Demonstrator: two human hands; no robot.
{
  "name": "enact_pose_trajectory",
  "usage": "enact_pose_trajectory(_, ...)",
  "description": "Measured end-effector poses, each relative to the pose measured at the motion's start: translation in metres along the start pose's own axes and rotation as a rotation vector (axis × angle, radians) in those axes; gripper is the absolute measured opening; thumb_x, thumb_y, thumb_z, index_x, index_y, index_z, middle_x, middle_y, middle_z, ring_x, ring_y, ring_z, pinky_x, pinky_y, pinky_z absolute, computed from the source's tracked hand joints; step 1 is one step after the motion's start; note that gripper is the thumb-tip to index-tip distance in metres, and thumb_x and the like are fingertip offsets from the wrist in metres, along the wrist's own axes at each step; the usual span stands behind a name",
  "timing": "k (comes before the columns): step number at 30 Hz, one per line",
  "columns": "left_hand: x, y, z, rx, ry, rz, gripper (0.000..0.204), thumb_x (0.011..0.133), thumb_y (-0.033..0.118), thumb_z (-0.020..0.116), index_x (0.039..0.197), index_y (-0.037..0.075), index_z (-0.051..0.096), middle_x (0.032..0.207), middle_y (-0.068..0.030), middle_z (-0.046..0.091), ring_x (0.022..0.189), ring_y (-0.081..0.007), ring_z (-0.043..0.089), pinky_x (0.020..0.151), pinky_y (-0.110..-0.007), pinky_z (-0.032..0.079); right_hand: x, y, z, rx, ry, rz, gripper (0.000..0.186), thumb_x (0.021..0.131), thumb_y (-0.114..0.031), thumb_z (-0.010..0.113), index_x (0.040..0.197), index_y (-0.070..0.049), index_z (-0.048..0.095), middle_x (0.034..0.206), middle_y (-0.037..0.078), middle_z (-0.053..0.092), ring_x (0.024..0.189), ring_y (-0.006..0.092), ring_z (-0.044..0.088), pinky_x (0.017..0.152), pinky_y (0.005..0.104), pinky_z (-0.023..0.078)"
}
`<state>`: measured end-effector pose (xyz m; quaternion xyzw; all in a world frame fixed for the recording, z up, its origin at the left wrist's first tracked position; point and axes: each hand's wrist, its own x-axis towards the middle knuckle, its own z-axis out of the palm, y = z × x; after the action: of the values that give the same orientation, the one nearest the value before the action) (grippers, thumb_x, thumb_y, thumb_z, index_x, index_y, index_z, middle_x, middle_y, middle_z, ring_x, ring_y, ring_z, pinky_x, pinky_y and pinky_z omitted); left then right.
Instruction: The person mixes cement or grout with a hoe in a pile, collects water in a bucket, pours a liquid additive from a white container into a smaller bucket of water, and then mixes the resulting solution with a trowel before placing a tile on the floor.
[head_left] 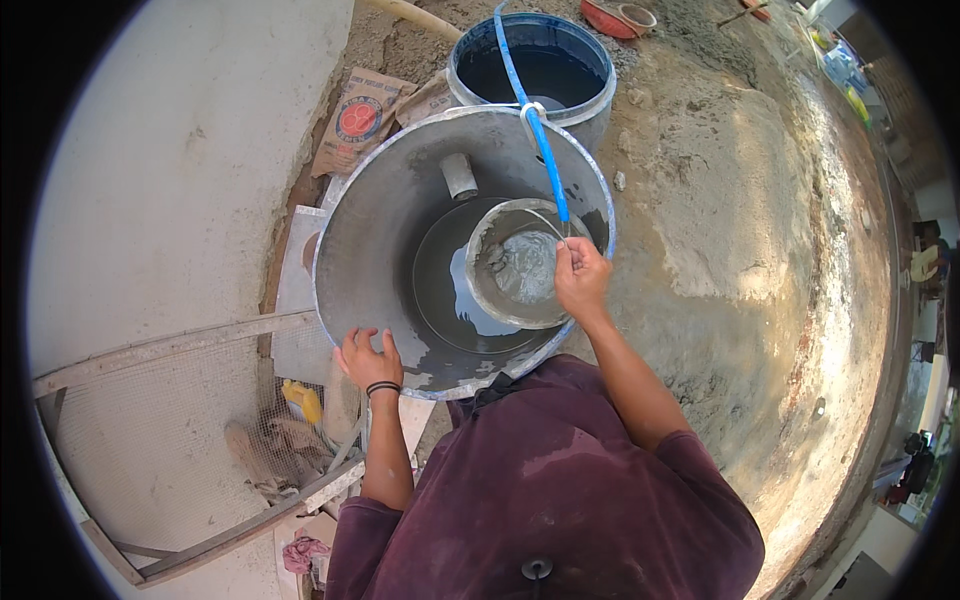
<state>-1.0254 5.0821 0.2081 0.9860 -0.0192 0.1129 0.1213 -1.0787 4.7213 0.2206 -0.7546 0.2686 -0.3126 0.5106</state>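
A large grey drum (372,235) stands right in front of me, with dark water low in it. Inside its right part is a small grey bucket (482,284), with bubbling water in it. My right hand (583,278) pinches the bucket's thin wire handle (543,217) near the drum's right edge. Over the bucket hangs the end of a blue hose (545,160), just above that hand. Spread fingers of my left hand (371,358) lie at the drum's near left rim, holding nothing.
A blue-lined barrel (530,33) of dark water stands behind the drum. To its left lies a paper cement sack (360,118). A framed wire mesh screen (190,400) leans at the left. Wet sandy ground (730,200) stretches right; a red basin (610,20) sits far back.
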Motion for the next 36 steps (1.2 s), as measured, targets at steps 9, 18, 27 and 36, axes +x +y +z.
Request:
enact_pose_trajectory(9, -0.004, 0.007, -0.004, -0.035, 0.012, -0.021, 0.024, 0.086, 0.029, 0.073, 0.099, 0.009, 0.072, 0.124, -0.0167, 0.062, 0.123, -0.0321, 0.055, 0.118, -0.051, 0.025, -0.001, -0.006, -0.004, -0.003, 0.006, 0.016, 0.013, 0.094, -0.01, 0.067, 0.088, 0.002, 0.067, 0.058, 0.004, 0.061, 0.051, 0.0068, 0.054, 0.048, 0.0284, 0.041)
enact_pose_trajectory(18, -0.001, 0.007, -0.004, -0.047, 0.007, -0.03, 0.025, 0.086, 0.029, 0.073, 0.1, 0.008, 0.072, 0.123, -0.0171, 0.062, 0.124, -0.0314, 0.054, 0.119, -0.051, 0.025, 0.001, 0.004, -0.002, 0.025, -0.001, 0.018, 0.015, 0.095, -0.011, 0.068, 0.09, 0.003, 0.069, 0.061, 0.001, 0.062, 0.053, 0.0051, 0.053, 0.05, 0.0247, 0.043)
enact_pose_trajectory(27, 0.0, 0.021, -0.02, 0.086, -0.181, -0.003, 0.032, 0.087, 0.033, 0.073, 0.109, 0.009, 0.071, 0.124, -0.0144, 0.063, 0.122, -0.0298, 0.057, 0.119, -0.052, 0.023, 0.004, 0.003, -0.008, 0.146, -0.087, 0.124, 0.015, 0.096, -0.012, 0.068, 0.093, 0.003, 0.068, 0.068, -0.002, 0.063, 0.058, 0.0026, 0.053, 0.05, 0.0209, 0.039)
enact_pose_trajectory(36, 0.024, 0.106, 0.008, -0.456, -0.785, -0.025, 0.053, 0.092, 0.04, 0.068, 0.13, 0.004, 0.062, 0.125, -0.0203, 0.068, 0.111, -0.0367, 0.066, 0.098, -0.042, 0.051, 0.036, -0.015, 0.005, 0.206, -0.44, 0.338, 0.01, 0.096, -0.01, 0.068, 0.096, 0.0, 0.067, 0.066, -0.004, 0.06, 0.052, 0.0016, 0.048, 0.047, 0.0211, 0.034)
